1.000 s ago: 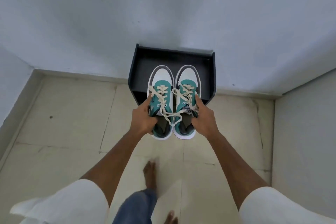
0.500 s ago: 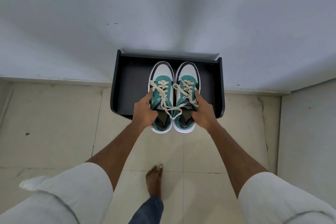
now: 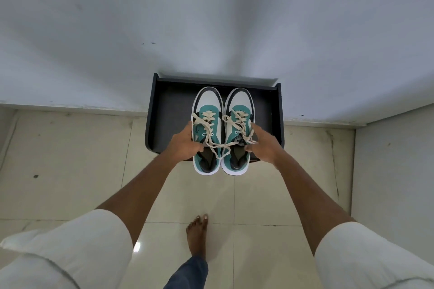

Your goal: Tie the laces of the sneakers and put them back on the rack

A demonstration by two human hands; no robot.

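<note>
Two teal, white and black sneakers with cream laces are held side by side above the black rack [image 3: 164,112], toes pointing to the wall. My left hand [image 3: 184,142] grips the outer side of the left sneaker [image 3: 206,110]. My right hand [image 3: 264,145] grips the outer side of the right sneaker [image 3: 238,107]. The laces [image 3: 215,143] lie loosely across both tongues, and one strand runs from one shoe to the other. The heels stick out past the rack's front edge.
The rack stands on a pale tiled floor [image 3: 70,159] against a white wall [image 3: 211,19]. Another wall [image 3: 394,183] closes in on the right. My bare foot [image 3: 197,234] is on the tiles below the shoes.
The rack has come closer and more centred in view as I stepped forward. Both hands still hold the sneakers, now further over the rack top.
</note>
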